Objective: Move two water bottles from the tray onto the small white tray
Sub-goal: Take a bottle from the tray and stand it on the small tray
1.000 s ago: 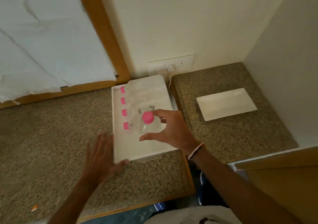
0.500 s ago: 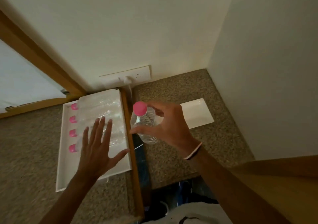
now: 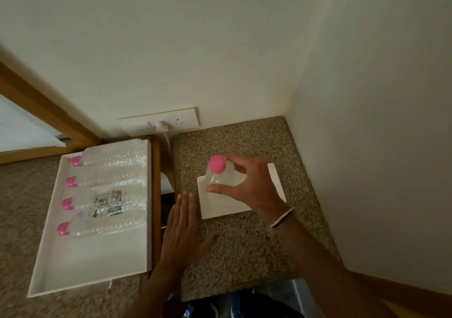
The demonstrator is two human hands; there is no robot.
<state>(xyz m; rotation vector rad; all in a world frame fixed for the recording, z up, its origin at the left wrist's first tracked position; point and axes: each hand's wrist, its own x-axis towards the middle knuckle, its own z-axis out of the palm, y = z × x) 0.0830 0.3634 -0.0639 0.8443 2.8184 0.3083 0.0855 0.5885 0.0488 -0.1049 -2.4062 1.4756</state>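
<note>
Between right hand (image 3: pixel 254 190) fingers (image 3: pixel 221 189): bottle (image 3: pixel 220 175); over small white tray (image 3: pixel 220 207).

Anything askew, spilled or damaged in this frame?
Nothing stands out. Four bottles lie in a row in the big tray, caps left, no spill visible. The right hand holds a fifth bottle upright over the small tray. The left hand is open, empty.

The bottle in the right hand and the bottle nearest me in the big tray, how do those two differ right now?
The held bottle stands upright with its cap up; the nearest tray bottle lies on its side with its cap pointing left. The held bottle is gripped by the right hand over the small white tray; the nearest tray bottle lies untouched in the large tray. Both are clear plastic with pink caps.
</note>
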